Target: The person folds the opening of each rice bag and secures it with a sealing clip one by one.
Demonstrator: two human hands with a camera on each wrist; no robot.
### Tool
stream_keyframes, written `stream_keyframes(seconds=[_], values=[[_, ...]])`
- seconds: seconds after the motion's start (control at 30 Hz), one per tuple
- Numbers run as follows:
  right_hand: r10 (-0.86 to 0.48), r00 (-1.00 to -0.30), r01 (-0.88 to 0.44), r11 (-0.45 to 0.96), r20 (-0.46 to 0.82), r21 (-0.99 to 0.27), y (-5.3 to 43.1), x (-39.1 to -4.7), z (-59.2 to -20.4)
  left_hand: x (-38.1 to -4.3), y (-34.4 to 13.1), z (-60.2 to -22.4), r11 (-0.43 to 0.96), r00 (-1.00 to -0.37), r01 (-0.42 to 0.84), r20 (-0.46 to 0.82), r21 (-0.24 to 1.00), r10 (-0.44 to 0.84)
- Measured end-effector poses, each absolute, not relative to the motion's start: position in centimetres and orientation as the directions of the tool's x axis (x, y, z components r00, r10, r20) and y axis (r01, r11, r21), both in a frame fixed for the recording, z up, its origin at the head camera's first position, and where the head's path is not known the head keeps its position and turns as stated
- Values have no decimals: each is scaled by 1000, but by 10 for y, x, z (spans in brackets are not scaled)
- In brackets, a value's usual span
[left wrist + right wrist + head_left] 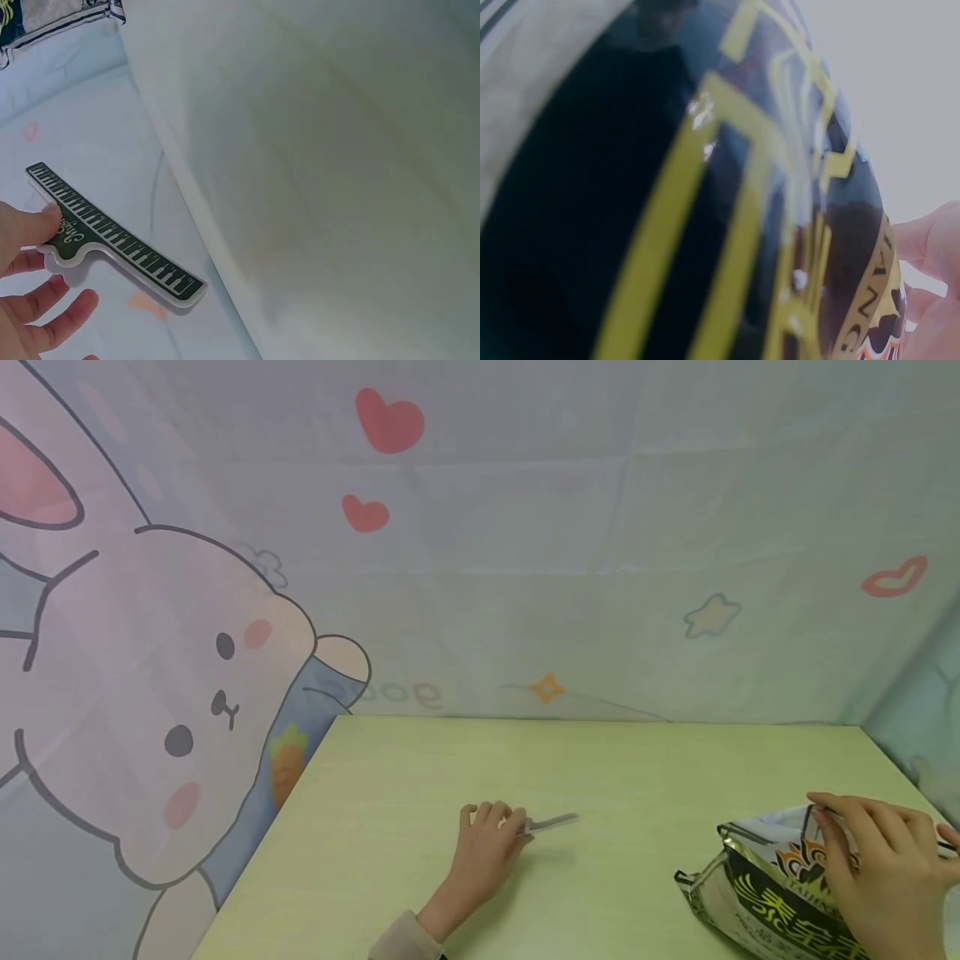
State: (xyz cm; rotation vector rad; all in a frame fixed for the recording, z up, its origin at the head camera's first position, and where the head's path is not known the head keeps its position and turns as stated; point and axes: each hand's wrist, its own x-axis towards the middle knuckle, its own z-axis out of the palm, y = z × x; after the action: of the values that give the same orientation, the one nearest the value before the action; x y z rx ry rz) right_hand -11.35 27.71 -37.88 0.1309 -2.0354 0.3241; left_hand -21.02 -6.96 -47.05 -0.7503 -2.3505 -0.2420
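Observation:
A music-book clip (112, 232) with a dark piano-keyboard print and a pale border is pinched between the thumb and fingers of my left hand (487, 847). In the head view the clip (551, 823) appears edge-on, held above the table. At the right, a printed plastic bag (780, 893), full and slumped, lies with its upper part raised. My right hand (888, 860) pinches that upper part between thumb and fingers. The right wrist view is mostly filled by the bag's dark side (592, 195) with yellow lettering, fingers (922, 236) showing at its edge.
The pale yellow-green table (600, 768) spreads under both hands. Behind it hangs a cloth backdrop (525, 568) with a rabbit, hearts and stars, which also runs along the left and right sides.

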Motion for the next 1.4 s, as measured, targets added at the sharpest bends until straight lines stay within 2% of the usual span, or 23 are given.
stream_keyframes(seconds=[0.47, 0.77, 1.0, 1.4], values=[[46, -475, -236, 956, 879, -177, 278, -113, -379, -207, -60, -463, 759, -622, 633, 684, 153, 380], [45, -478, -232, 957, 877, -175, 277, -112, -378, -204, -50, -457, 719, -709, 591, 660, 366, 247], [40, -487, -220, 961, 873, -167, 277, -111, -378, -201, -40, -455, 645, -749, 585, 633, 492, 197], [51, -482, -228, 957, 875, -181, 277, -112, -378, -195, -22, -447, 606, -805, 555, 552, 571, 217]])
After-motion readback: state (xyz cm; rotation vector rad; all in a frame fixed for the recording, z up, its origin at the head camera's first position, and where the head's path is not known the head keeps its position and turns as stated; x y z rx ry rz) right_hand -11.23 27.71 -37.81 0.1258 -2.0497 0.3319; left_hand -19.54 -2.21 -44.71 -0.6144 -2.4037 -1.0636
